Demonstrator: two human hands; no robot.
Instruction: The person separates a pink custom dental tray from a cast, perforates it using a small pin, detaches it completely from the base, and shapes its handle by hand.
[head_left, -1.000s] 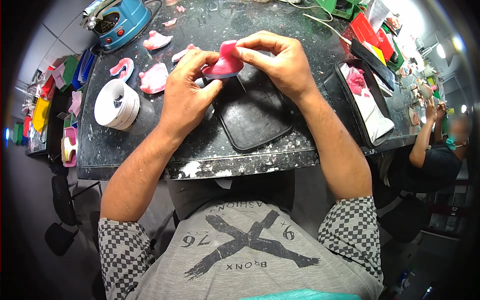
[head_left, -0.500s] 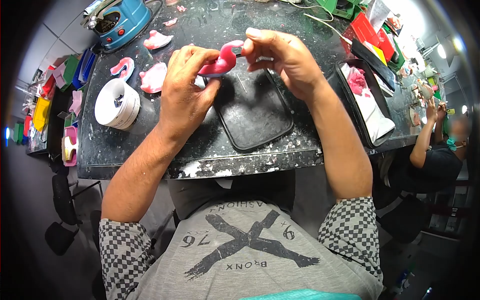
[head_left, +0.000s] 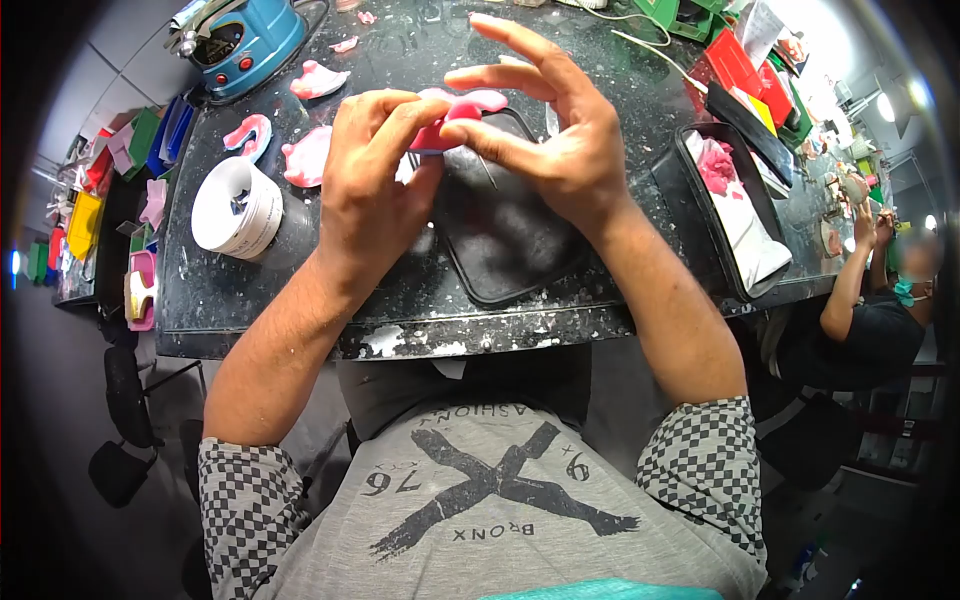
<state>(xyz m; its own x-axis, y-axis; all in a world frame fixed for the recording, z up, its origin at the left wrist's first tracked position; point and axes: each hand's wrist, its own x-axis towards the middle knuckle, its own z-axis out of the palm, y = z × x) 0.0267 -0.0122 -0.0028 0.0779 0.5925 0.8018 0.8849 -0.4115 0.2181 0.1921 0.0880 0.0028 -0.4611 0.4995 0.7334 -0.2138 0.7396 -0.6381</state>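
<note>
My left hand (head_left: 370, 170) pinches a curved pink dental arch piece (head_left: 430, 138), thumb underneath and fingers over its near side. The thumb of my right hand (head_left: 570, 140) lies against the piece's right part, while the other fingers are spread and raised above it. Part of the piece is hidden by my hands. Below them is a shallow black tray (head_left: 478, 298) with a thin metal pin-like tool (head_left: 489, 173) over it. A pink-and-white molded piece (head_left: 306, 158) lies left of my left hand.
A white tub (head_left: 240, 215) stands at left, near a horseshoe-shaped pink piece (head_left: 250, 136). A blue machine (head_left: 255, 55) is at back left. To the right, a black box (head_left: 741, 270) holds white cloth and pink scraps. Another person (head_left: 875, 325) works at far right.
My right hand's fingers have gone from curled at the piece's tip to spread, and its thumb now presses against the piece. My left hand keeps its hold, with the piece turned.
</note>
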